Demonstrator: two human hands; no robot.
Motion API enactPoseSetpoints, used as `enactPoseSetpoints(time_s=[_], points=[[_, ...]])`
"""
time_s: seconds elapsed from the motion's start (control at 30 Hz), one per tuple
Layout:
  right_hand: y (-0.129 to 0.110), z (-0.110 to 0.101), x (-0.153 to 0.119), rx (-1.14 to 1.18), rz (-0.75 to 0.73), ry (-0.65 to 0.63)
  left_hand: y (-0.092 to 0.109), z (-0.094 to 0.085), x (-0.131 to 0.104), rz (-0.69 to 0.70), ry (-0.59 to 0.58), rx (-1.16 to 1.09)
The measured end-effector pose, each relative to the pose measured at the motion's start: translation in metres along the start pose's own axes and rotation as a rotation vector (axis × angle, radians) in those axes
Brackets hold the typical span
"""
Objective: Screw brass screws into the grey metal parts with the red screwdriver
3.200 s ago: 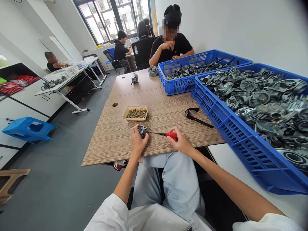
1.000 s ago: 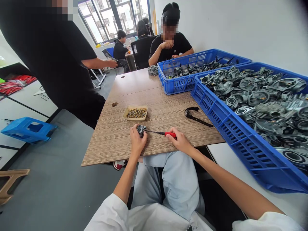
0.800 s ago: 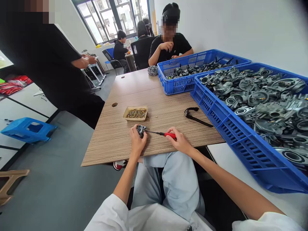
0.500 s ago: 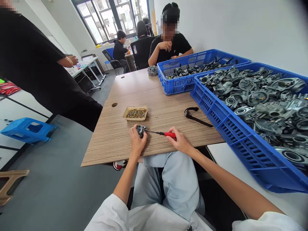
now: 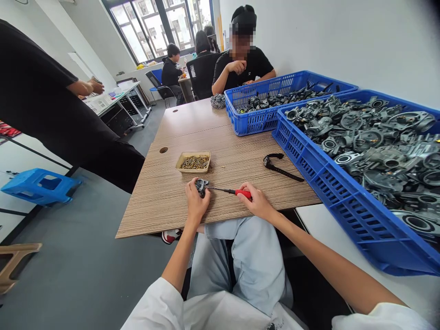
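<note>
Left grip [image 5: 196, 199] wrapped round small metal part [image 5: 201, 187], at near side of table [image 5: 161, 211]. Right grip [image 5: 253, 198] clenched on red-handled screwdriver [image 5: 243, 193], shaft pointing left, tip at metal part; contact can't be told from here. Just beyond, dish [image 5: 188, 171] of small brassy pieces [image 5: 195, 162]. Right of it, black watch [image 5: 282, 171], beside blue crate [image 5: 319, 183] heaped with metal castings [image 5: 364, 133]. Farther, person in black [image 5: 259, 65], seated behind second crate [image 5: 252, 126].

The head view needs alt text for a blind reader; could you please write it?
A person's left hand holds a small grey metal part while the right hand points a red-handled screwdriver at it. A beige tray of brass-coloured pieces sits on the wood-grain table, with two blue plastic crates of parts at right.
</note>
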State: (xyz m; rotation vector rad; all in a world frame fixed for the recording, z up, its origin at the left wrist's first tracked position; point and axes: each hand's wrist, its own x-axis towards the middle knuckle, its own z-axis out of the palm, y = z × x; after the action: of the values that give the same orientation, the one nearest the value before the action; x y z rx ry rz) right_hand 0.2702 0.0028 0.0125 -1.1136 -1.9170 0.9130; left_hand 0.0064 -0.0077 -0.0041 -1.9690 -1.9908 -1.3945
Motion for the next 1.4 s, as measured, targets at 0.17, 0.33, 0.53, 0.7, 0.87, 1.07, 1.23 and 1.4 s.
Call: enactPoseSetpoints(time_s=[0.17, 0.33, 0.53, 0.7, 0.87, 1.07, 1.23, 1.4], points=[[0.0021, 0.0001, -0.0019, 0.013, -0.003, -0.008, 0.0009, -0.0007, -0.0003, -0.012, -0.007, 0.004], [0.0051, 0.001, -0.0008, -0.005, 0.017, 0.009, 0.0017, -0.0013, 0.0001, -0.011, -0.003, 0.0], [0.0041, 0.001, 0.0001, -0.026, 0.021, 0.035, 0.0009, -0.001, 0.0002, -0.004, -0.002, 0.003], [0.0017, 0.0005, 0.0002, -0.022, 0.015, 0.036, 0.0012, -0.0007, 0.0002, -0.004, -0.002, -0.008], [-0.0006, -0.001, -0.0012, 0.018, -0.01, -0.001, 0.0021, -0.0011, 0.0002, -0.003, -0.002, -0.01], [0.0004, -0.0006, -0.0011, 0.005, 0.005, 0.019, 0.0023, -0.0016, 0.0001, -0.009, -0.009, -0.005], [0.0003, 0.0005, 0.0011, -0.029, -0.008, 0.057, 0.003, -0.0019, 0.0002, -0.003, -0.015, 0.0], [-0.001, 0.0, 0.0007, -0.014, -0.008, 0.051, 0.003, -0.0019, -0.0002, 0.005, -0.013, -0.003]])
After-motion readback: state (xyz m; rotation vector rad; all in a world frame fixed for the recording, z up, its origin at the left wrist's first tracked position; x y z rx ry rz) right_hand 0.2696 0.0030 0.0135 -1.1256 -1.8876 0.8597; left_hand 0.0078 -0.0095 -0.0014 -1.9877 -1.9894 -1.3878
